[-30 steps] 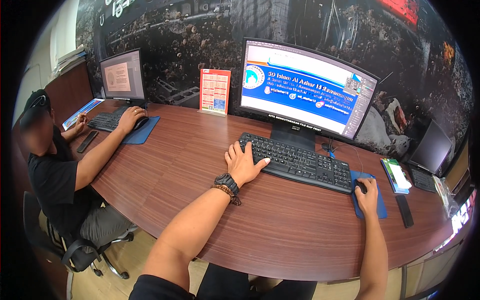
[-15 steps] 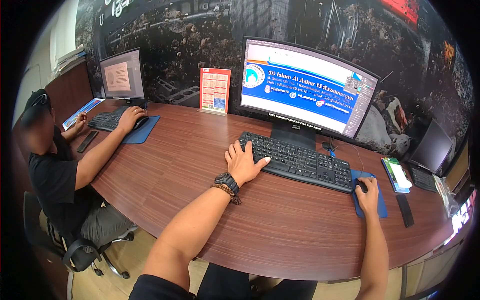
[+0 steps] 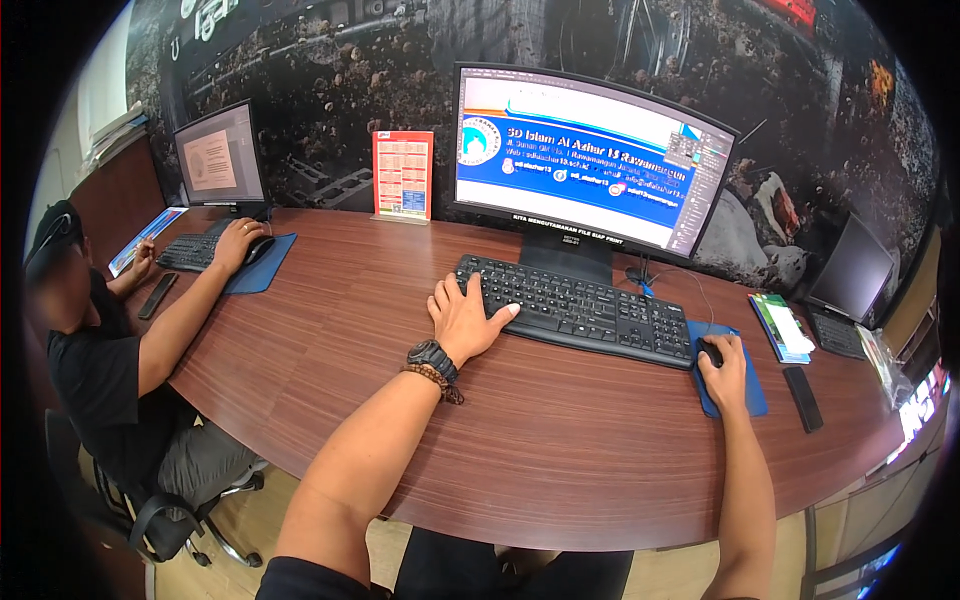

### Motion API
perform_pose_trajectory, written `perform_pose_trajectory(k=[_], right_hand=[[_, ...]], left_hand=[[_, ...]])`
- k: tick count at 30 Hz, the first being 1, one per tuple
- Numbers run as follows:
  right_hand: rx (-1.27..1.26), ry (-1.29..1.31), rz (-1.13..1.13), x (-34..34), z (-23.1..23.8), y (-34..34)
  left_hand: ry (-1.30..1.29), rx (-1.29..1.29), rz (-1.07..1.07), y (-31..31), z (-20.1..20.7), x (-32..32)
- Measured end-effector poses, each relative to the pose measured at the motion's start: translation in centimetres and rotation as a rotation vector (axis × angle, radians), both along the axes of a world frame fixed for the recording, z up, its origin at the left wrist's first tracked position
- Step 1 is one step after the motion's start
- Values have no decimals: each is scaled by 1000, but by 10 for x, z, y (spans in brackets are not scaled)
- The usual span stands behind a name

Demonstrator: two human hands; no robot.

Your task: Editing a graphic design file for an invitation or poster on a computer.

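Note:
My left hand [image 3: 465,322], with a black watch [image 3: 432,356] and a beaded bracelet [image 3: 432,380] at the wrist, lies with fingers spread at the left end of a black keyboard [image 3: 585,312]. Its fingertips and thumb touch the keys there. To the right of the keyboard, my right hand [image 3: 727,377] is wrapped over a black computer mouse [image 3: 709,352] on a blue mouse pad [image 3: 752,390]. Behind the keyboard stands a curved monitor [image 3: 590,165] showing a blue and white banner design, with tool panels along the screen's right side.
A red and white calendar card [image 3: 403,178] stands left of the monitor on the brown desk [image 3: 560,450]. At right are a dark phone-like slab [image 3: 802,399], a booklet [image 3: 778,325] and a laptop [image 3: 850,270]. At left, a co-worker [image 3: 110,370] uses another keyboard and mouse.
The whole view has shifted, so the desk and monitor appear slightly farther left and higher. My left hand stays on the keyboard and my right hand stays on the mouse.

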State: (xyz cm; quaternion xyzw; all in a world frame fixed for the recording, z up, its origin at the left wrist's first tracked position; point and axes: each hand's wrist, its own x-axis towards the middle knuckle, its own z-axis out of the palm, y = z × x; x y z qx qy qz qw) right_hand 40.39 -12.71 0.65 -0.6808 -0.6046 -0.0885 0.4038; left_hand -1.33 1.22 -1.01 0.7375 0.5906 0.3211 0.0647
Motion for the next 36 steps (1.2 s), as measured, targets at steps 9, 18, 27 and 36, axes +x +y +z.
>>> perform_pose_trajectory(k=[9,18,27,36], right_hand=[[-15,1,4,-3,3,-2],[3,-9,4,3,-3,1],[2,-22,9,3,-2,1],[-2,-20,6,3,-2,1]], left_hand=[[19,-10,8,0,0,0],[18,-13,8,0,0,1],[19,-19,0,-1,1,0],[13,-3,1,0,-1,0]])
